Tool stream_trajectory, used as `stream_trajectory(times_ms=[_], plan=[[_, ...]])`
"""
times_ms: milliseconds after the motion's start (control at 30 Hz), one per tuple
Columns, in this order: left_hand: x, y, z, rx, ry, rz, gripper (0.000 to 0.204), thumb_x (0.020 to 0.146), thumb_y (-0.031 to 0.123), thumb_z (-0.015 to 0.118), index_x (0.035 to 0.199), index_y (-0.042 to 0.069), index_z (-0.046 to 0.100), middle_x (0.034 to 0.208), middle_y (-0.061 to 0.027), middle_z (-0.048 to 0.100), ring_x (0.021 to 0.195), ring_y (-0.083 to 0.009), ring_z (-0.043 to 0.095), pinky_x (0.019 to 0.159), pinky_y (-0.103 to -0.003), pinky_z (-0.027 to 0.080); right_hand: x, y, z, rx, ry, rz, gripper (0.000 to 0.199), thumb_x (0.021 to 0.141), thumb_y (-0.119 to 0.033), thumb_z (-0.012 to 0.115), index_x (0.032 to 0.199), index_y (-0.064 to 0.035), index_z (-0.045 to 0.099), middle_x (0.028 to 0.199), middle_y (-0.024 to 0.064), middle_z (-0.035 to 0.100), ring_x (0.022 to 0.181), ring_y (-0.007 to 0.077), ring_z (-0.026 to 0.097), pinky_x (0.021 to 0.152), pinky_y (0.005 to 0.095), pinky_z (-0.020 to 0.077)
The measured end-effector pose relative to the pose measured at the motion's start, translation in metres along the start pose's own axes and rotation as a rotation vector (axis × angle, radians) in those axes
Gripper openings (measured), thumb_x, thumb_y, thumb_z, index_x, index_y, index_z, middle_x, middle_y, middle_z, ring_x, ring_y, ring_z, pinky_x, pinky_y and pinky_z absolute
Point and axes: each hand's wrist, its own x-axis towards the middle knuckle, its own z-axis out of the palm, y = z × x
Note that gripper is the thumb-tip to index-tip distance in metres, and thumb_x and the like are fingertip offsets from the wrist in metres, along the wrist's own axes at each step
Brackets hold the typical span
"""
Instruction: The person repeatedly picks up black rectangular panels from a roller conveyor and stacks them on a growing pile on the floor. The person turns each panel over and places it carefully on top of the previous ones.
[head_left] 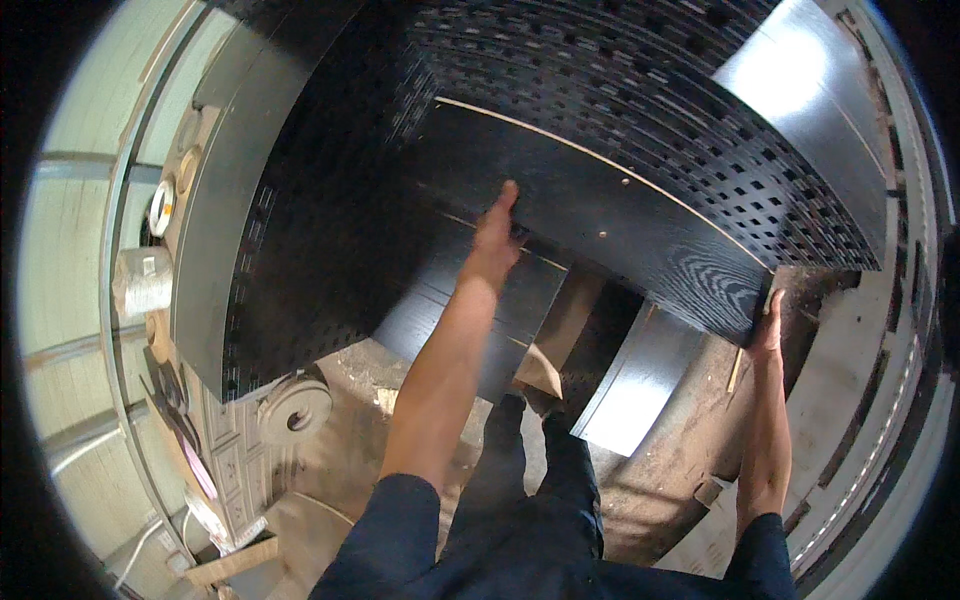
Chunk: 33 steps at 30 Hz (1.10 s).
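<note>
A long black wood-grain board (590,205) with a pale far edge spans the middle of the view, tilted down toward the right. At its near edge is my left hand (495,235), the thumb up on the face and the other fingers partly hidden below. My right hand (768,328) is wrapped round the board's right end, its thumb along the end edge. Two small light dots, perhaps holes or fittings, show on the board's face. Behind it stand high stacks of black panels (640,90), their edges facing me.
To the left rises another tall black stack (310,230) beside a grey-green panel (225,220). Tape rolls (160,208) and a wrapped roll (145,280) sit along the left wall. Further black boards (640,375) lie low near my legs. A round disc (296,415) stands at lower left.
</note>
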Motion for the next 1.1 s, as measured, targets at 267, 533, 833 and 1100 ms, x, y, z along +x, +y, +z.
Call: stream_trajectory(times_ms=[267,533,833,1100], plan=[[-0.009,0.000,-0.032,0.034,-0.207,0.057,0.066,0.087,0.052,0.068,0.136,0.011,0.051,0.135,-0.0059,0.055,0.124,-0.0266,0.051,0.104,-0.046,0.041,-0.017,0.042,-0.003,0.135,0.423,-0.128,0.118,0.079,-0.090,0.020,0.149,0.0044,0.028,0.153,0.0239,0.032,0.141,0.0388,0.029,0.117,0.0530,0.0186],[-0.078,-0.048,-0.117,-0.187,-0.151,-0.285,0.048,0.096,0.041,0.059,0.122,0.001,0.059,0.115,-0.0159,0.065,0.108,-0.0285,0.062,0.096,-0.039,0.048,-0.001,0.103,0.023,0.947,0.467,-0.364,0.099,0.085,-0.078,0.020,0.154,-0.0065,0.018,0.160,0.0154,0.017,0.147,0.0389,0.015,0.116,0.0609,0.0123],[-0.339,-0.101,-0.355,1.258,-0.010,-0.724,0.024,0.088,0.027,0.058,0.084,0.005,0.069,0.080,-0.0101,0.068,0.069,-0.0228,0.062,0.066,-0.036,0.050,-0.032,0.133,0.061,0.998,0.654,-0.301,0.100,0.085,-0.081,0.029,0.154,-0.0102,0.022,0.159,0.0140,0.025,0.145,0.0349,0.024,0.114,0.0604,0.0180],[-0.363,-0.026,-0.350,1.140,-0.399,-0.971,0.011,0.089,0.006,0.052,0.092,0.006,0.062,0.078,-0.0049,0.056,0.065,-0.0150,0.050,0.057,-0.029,0.042,-0.237,0.289,0.121,0.285,0.713,0.061,0.053,0.095,-0.058,0.053,0.109,-0.0063,0.058,0.075,0.0048,0.056,0.064,0.0164,0.050,0.052,0.0312,0.0432]])
